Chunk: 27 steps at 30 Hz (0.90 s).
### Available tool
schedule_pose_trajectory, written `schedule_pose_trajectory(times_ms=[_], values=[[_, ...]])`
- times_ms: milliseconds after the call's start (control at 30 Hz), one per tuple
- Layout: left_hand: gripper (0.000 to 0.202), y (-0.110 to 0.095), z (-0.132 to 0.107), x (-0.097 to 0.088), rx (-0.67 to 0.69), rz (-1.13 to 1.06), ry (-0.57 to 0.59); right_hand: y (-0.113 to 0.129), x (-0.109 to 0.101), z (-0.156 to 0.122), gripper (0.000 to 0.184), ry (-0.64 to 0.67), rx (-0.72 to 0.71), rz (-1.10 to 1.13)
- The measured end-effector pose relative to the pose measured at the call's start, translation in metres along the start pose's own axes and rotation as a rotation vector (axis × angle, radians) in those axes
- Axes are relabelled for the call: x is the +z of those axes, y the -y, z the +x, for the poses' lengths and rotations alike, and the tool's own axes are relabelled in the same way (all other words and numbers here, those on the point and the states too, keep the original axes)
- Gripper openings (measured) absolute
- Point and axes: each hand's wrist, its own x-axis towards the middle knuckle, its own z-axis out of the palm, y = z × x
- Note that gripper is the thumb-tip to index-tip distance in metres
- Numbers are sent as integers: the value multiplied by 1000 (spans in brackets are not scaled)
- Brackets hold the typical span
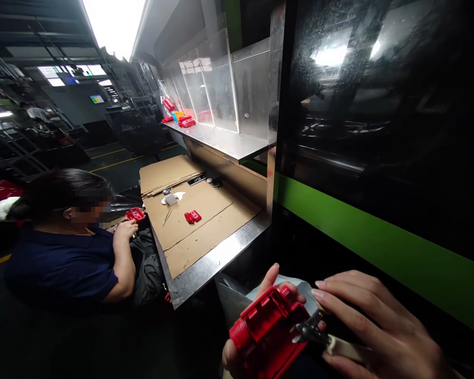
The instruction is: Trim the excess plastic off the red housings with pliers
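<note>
My left hand (269, 278) grips a red plastic housing (266, 326) at the bottom of the head view. Its fingers show at the part's top and left, and the rest is hidden behind it. My right hand (387, 321) is closed around cutting pliers (349, 350) with cream handles and a dark metal head. The jaws of the pliers lie against the right side of the red housing, or just in front of it; I cannot tell whether they touch. Behind the housing is a pale plastic bag (240, 300).
A co-worker (63, 252) sits at the left, handling a red part (135, 214). Cardboard (213, 237) covers the metal-edged table, bearing another red part (193, 217), tweezers (167, 217) and a phone (196, 179). Red parts (186, 121) sit on the metal shelf (237, 145). A black-and-green machine (359, 221) stands right.
</note>
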Motion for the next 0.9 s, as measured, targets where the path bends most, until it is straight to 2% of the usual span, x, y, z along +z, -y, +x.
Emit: schedule_pose_trajectory(times_ms=[167, 367, 533, 667, 767, 900], values=[[114, 2, -5, -8, -3, -34, 1, 1, -2, 3, 40, -19, 15, -15], [110, -5, -10, -21, -57, 77, 82, 1, -2, -1, 41, -20, 15, 8], [107, -1, -6, -18, 0, 14, 154, 1, -6, 1, 41, 10, 18, 3], [115, 8, -3, -10, 76, -75, 87, -1, -7, 0, 44, 16, -10, 7], [112, 9, -6, -3, 79, -66, 16, 3, -9, 4, 48, 34, -31, -6], [108, 8, -8, 6, 72, -43, -104, 13, -9, 22, 45, 91, -89, -14]])
